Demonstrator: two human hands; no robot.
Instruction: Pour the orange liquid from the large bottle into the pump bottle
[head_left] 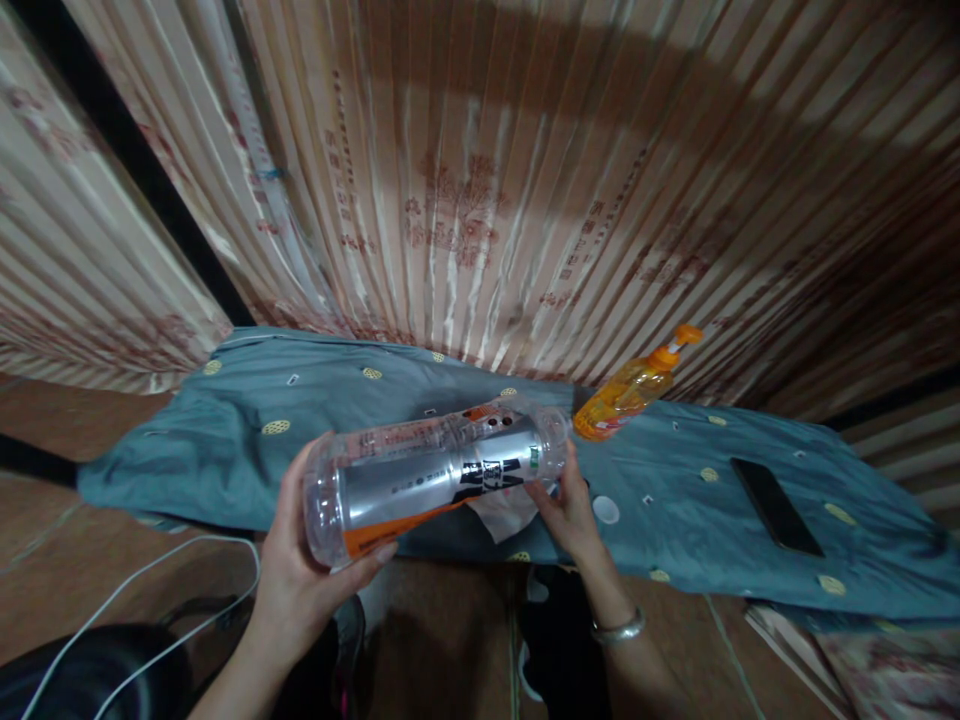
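A large clear plastic bottle (pixel 427 470) with a silver and orange label lies nearly level in the air, tilted slightly up at its right end. My left hand (pixel 304 560) is wrapped around its wide left end, thumb along the underside near the orange band. At the narrower right end, my right hand (pixel 566 510) grips the bottle with thumb and fingers; a silver bangle is on that wrist. Under the bottle, a pale tissue or cloth (pixel 504 512) is partly hidden. A round white cap (pixel 606 509) rests on the blue-green cover just right of my right hand.
An orange pump bottle (pixel 624 393) stands behind the right hand on the blue-green patterned cover (pixel 675 500). Farther right lies a dark phone (pixel 776 507). Behind hangs a pleated curtain (pixel 465 200). A white cable (pixel 142 568) loops at lower left. Shoes and tiled floor show below.
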